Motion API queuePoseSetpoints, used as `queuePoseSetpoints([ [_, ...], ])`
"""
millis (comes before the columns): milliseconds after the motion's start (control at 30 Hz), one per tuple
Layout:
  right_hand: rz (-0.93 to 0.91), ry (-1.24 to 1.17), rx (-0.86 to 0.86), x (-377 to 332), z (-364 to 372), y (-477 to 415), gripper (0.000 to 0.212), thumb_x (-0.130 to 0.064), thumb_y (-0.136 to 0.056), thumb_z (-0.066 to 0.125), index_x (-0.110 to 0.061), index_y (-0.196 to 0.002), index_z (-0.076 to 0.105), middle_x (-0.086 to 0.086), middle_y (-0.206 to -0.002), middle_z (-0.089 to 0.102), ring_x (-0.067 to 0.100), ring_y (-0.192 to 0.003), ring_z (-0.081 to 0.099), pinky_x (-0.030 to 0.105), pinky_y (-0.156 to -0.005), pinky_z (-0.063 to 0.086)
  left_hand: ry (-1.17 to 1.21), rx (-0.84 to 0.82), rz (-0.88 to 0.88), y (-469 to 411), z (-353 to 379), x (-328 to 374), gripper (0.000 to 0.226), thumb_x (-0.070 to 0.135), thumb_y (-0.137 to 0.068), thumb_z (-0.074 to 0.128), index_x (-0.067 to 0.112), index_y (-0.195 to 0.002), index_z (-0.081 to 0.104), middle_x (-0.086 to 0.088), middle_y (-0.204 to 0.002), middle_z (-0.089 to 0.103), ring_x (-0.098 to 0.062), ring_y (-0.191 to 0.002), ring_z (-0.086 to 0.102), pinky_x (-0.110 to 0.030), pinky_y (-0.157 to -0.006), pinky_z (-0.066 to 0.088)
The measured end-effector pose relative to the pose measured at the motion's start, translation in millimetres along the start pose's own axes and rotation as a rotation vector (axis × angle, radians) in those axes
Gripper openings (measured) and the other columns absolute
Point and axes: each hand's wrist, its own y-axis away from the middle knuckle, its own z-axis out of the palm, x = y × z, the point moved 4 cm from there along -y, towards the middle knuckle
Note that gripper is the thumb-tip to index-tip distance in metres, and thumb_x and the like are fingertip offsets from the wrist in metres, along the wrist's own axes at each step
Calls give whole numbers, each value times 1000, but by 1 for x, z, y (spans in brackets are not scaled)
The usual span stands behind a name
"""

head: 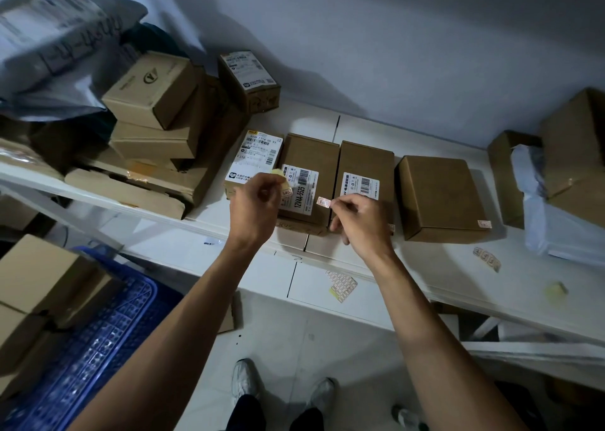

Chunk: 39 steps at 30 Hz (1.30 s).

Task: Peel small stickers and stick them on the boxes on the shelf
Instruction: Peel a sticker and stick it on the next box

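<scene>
Several flat brown cardboard boxes lie in a row on the white shelf (pixel 327 123). My left hand (pixel 253 206) pinches a yellowish backing strip (pixel 282 177) with small stickers on it, above a labelled box (pixel 311 155). My right hand (pixel 358 222) holds one small pink-and-white sticker (pixel 323 202) by its edge, between that box and the box next to it (pixel 366 160). A plain box (pixel 438 191) to the right carries a small sticker (pixel 484 224) at its front corner.
A stack of boxes (pixel 154 116) fills the shelf's left side, and open cartons (pixel 573 142) with white wrap stand at the right. Loose sticker strips (pixel 487 258) and a used sheet (pixel 342 285) lie near the shelf's front edge. A blue crate (pixel 108 329) sits lower left.
</scene>
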Motion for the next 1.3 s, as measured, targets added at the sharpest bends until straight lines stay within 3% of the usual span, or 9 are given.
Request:
queuePoseSetpoints([
  [167,68,5,-57,5,0,4,14,-16,-96,64,-12,-86,73,3,-54,67,6,-33,42,22,-42,33,-143,8,119,3,3,-2,15,25,-88,70,22,-102,70,-2,-91,75,-20,-83,71,-41,-74,60],
  [433,153,49,-129,9,-1,6,15,-17,-95,64,-10,-86,73,3,-52,67,11,-31,39,18,-37,31,-284,39,305,13,17,1,12,16,-83,74,20,-95,72,0,-93,77,-24,-83,66,-34,-69,53],
  [633,157,73,-144,7,-1,4,16,-16,-94,63,-10,-83,73,3,-51,67,12,-31,38,17,-36,30,-310,50,272,14,29,-3,21,30,-78,79,19,-94,71,2,-95,75,-22,-89,65,-42,-86,46],
  [967,150,123,-146,5,-2,4,17,-15,-93,64,-13,-79,74,3,-52,68,10,-31,41,16,-36,32,-371,81,310,18,37,-2,46,46,-69,84,16,-98,65,0,-97,71,-23,-89,63,-41,-79,40],
  [1300,172,155,-126,5,-2,3,22,-18,-93,59,-9,-81,74,4,-52,67,10,-31,41,17,-37,32,-393,77,311,20,40,-2,50,47,-67,84,16,-100,63,0,-97,69,-24,-89,61,-42,-79,41],
])
